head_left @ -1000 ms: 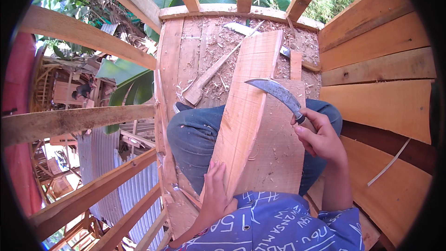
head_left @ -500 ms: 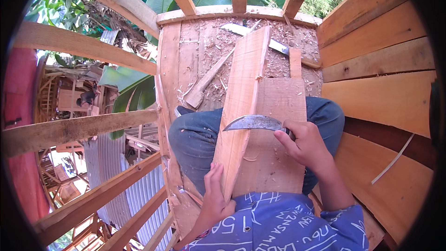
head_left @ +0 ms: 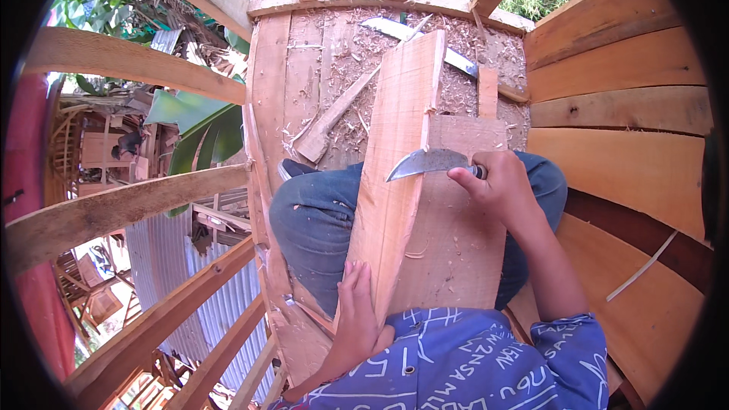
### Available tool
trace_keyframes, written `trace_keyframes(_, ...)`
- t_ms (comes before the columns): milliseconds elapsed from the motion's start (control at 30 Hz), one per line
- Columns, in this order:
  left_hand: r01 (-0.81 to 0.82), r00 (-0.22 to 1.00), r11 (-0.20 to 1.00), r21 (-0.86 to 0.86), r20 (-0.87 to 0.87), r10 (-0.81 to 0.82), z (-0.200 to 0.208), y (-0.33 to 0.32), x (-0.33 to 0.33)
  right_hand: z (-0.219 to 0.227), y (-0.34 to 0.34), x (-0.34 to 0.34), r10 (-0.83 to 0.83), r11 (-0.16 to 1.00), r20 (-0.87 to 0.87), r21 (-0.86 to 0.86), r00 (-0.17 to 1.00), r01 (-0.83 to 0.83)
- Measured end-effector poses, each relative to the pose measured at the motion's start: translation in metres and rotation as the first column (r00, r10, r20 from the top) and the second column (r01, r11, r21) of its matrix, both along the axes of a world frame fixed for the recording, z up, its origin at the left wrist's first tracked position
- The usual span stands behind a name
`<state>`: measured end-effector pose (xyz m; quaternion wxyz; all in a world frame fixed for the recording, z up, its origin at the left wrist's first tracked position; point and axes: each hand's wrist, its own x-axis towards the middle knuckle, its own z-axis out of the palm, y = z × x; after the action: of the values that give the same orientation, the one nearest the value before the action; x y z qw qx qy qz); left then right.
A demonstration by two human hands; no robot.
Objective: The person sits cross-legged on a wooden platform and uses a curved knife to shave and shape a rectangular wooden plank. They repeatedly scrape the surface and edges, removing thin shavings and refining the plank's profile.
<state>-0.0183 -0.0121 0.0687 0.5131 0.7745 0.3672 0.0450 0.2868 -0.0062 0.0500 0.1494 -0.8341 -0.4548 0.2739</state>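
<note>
Blue short-sleeve shirt (head_left: 463, 361), white scribbly lettering and line pattern all over, small dark button near middle. Dark blue-grey jeans (head_left: 311, 220), faded at knees, bit dusty. Dark shoe (head_left: 292, 169) peeking out by left knee. Both forearms and hands bare, no gloves.

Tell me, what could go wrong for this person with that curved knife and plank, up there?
1. The curved knife in the right hand cuts on the plank edge above the left hand gripping that edge lower down; a slip might reach those fingers.
2. The plank rests on the thigh, so a glancing blade could hit the leg.
3. Loose shavings cover the raised platform; footing may be poor.
</note>
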Motion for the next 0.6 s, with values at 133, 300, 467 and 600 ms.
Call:
trace_keyframes(133,0.007,0.997,1.000,-0.020,-0.076,-0.008,0.004,0.000,0.002,-0.010,0.015,0.025,-0.058,0.998,0.066,0.034,0.996,0.056)
trace_keyframes(300,-0.025,0.999,0.999,-0.048,-0.035,0.023,0.005,0.003,0.002,-0.018,0.022,0.027,-0.060,0.991,0.174,0.127,0.983,0.038)
trace_keyframes(467,-0.015,1.000,0.999,-0.030,0.018,0.016,0.002,0.003,-0.002,-0.014,0.014,0.017,-0.110,0.985,0.170,0.150,0.979,0.084)
trace_keyframes(600,-0.006,0.999,1.000,-0.015,0.050,0.007,-0.002,0.002,-0.007,0.001,-0.007,0.010,-0.186,0.980,-0.245,0.022,0.952,0.197)
